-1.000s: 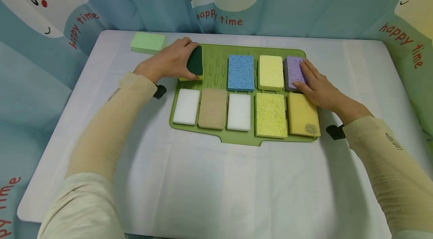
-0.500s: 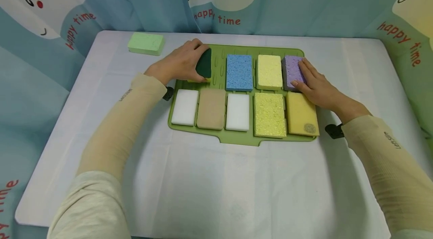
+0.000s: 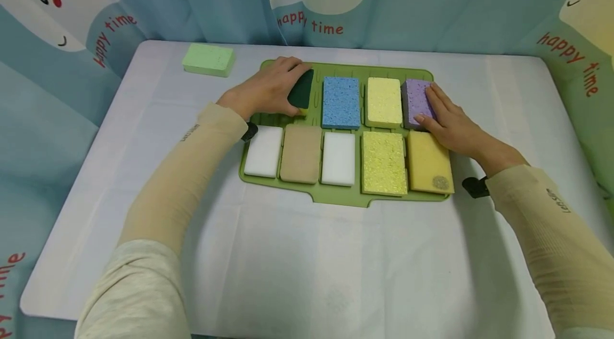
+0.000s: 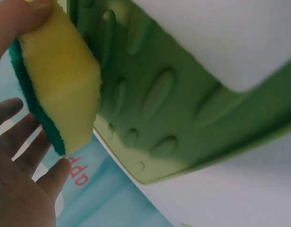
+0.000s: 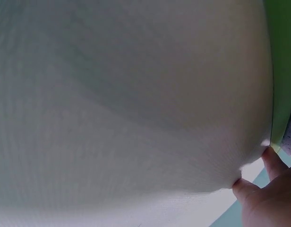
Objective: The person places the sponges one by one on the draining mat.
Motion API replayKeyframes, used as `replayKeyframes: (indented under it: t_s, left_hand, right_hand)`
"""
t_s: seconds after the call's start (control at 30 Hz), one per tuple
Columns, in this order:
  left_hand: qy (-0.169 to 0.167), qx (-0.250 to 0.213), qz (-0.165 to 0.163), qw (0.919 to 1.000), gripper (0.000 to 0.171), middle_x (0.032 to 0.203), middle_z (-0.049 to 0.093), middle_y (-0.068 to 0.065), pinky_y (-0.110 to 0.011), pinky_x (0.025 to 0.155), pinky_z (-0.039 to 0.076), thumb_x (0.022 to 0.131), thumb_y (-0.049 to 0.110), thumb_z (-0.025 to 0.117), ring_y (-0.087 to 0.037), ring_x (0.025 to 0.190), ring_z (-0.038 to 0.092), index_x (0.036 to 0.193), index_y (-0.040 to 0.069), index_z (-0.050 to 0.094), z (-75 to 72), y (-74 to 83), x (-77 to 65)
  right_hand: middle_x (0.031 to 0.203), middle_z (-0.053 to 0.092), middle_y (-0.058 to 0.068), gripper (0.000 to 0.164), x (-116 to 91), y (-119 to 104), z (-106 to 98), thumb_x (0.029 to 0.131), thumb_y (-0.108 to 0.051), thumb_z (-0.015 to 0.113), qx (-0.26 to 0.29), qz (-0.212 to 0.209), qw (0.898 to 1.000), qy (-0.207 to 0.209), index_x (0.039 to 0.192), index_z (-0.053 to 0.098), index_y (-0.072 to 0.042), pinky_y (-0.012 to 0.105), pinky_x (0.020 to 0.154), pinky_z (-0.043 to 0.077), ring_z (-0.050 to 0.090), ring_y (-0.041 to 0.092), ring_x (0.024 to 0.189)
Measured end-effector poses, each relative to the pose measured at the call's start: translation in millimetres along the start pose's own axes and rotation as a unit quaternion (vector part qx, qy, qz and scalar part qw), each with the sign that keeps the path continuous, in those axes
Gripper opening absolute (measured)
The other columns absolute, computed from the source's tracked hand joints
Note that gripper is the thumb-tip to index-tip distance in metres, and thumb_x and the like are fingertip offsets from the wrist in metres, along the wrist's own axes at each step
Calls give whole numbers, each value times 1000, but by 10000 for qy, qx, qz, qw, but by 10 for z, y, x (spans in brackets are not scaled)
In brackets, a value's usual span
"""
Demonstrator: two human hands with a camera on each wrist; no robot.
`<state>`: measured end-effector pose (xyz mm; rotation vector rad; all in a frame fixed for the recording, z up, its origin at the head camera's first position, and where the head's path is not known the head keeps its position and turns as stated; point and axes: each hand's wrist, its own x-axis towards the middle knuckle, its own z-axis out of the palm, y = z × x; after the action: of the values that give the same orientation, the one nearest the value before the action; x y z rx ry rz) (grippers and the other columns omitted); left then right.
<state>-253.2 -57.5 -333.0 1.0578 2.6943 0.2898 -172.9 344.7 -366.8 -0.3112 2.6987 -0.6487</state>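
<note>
My left hand grips a scouring sponge over the back left of the green mat. Its dark green pad faces up in the head view. From the left wrist, the yellow foam side of this sponge shows, with the thumb on it and fingertips along the green side. A blue sponge lies just to its right. My right hand rests at the right edge of a purple sponge, fingers extended, thumb touching its front part.
A pale green sponge lies on the white table beyond the mat's left corner. On the mat sit a pale yellow sponge, a beige sponge, two white sponges, a speckled yellow sponge and a plain yellow sponge.
My left hand has carried the scouring sponge rightward over the mat, closer to the blue sponge. The right hand has stayed in place at the purple sponge.
</note>
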Motion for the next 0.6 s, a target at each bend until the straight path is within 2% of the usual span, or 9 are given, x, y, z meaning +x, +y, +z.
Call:
replayKeyframes:
  t_s: [0.33,0.5,0.6]
  left_hand:
    - [-286,-8,-84,9996,99,160,27,-16,-46,121,25,84,49,75,-34,149,26,158,9,22,28,85,47]
    - [-365,-119,-47,9993,100,160,26,-16,-46,121,25,84,49,75,-33,149,25,158,9,21,46,113,58]
    - [-457,-281,-156,9984,102,162,22,-15,-46,121,26,84,50,74,-32,149,24,159,11,17,37,103,44]
  right_hand:
    - [166,-19,10,78,1,8,-2,106,-45,34,64,-91,9999,71,159,-13,-13,68,118,-4,-13,37,153]
    - [166,-20,10,78,6,12,-8,106,-46,34,84,-45,9999,32,158,-13,-13,68,118,-3,-13,37,153]
    - [165,-21,9,78,13,20,-13,106,-46,34,73,-63,10000,24,158,-13,-12,68,118,-3,-13,37,153]
